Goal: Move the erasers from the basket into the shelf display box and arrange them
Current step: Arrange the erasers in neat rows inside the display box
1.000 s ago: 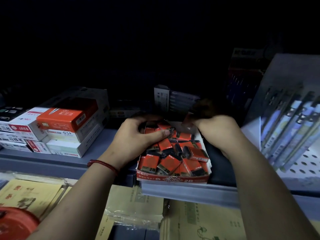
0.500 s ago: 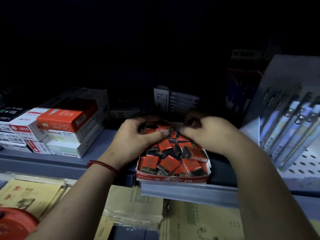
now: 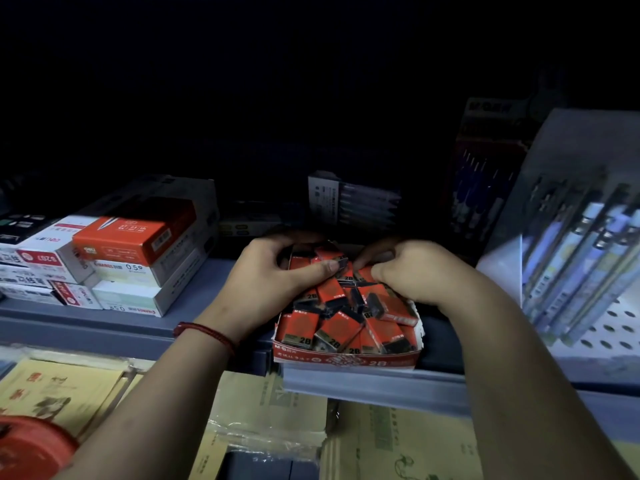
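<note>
Okay, erasers (image 3: 332,327) sit heaped & jumbled in the display box (image 3: 346,360) at the shelf lip (image 3: 374,386). My left hand (image 3: 266,271) curls round its back-left corner, thumb on the pile; right hand (image 3: 412,271) curls fingers onto erasers at back right. Risk: pile tops the rim, so a hard nudge spills some over the low front wall.

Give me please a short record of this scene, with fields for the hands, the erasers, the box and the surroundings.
Left hand: curled round erasers at the box's rear left, thumb on one
Right hand: curled on erasers at the rear right
Erasers: red, marked 2B, heaped untidily
Display box: at the front edge of the shelf
Neighbours: stacked boxes on the left, pen packs on the right
</note>
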